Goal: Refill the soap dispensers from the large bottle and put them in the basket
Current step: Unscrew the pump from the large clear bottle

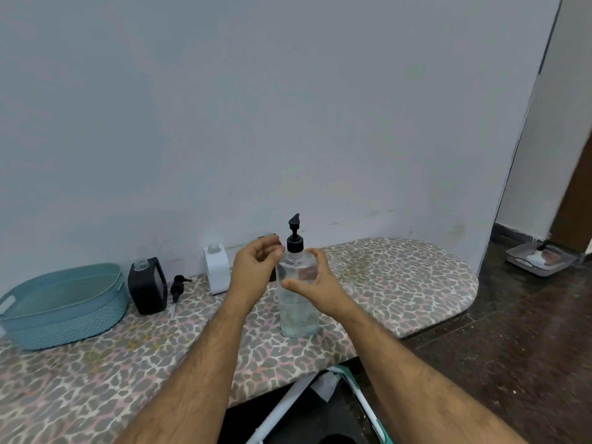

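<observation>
Large bottle (299,302) stands upright on the leopard-print surface (400,283), right hand (315,285) fingers (315,256) wrapped round its shoulder, left hand (256,270) fingers (272,248) half curled, just beside the black pump collar (294,243). Twist carelessly and it may tip, spilling. Left of the fingers: white dispenser (217,269), black dispenser (148,285), loose pump (177,285), teal basket (64,304); another dispenser sits hidden behind them.

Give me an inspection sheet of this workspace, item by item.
Surface: leopard-print board, dry as far as seen.
Job's things: clear pump bottle upright; black dispenser and white dispenser open-necked; loose pump lying flat; teal basket holds nothing.
Clutter: nothing seen.
Grippers: right hand holds the bottle; left hand, fingers curled near its collar.
Cables: nothing seen.
Surroundings: grey tray on floor.
</observation>
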A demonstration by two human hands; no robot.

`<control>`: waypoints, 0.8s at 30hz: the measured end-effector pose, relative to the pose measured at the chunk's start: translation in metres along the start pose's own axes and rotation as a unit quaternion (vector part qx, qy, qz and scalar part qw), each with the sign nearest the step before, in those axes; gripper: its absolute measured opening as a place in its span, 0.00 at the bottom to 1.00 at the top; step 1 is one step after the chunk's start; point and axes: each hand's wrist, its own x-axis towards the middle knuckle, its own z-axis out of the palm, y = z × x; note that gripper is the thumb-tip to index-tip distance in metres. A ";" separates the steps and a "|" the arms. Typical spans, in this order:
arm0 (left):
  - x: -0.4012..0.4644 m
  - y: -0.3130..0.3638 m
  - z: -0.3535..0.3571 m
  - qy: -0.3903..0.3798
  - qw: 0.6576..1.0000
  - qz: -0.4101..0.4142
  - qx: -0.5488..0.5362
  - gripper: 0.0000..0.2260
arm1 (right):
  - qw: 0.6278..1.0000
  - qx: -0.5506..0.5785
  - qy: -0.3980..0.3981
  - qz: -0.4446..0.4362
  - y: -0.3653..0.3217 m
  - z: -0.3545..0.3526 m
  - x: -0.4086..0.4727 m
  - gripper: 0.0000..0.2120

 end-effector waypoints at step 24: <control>-0.015 -0.010 -0.004 -0.058 0.997 -0.052 0.030 0.24 | 0.987 -0.116 0.094 -0.061 -0.060 -0.016 0.026 0.19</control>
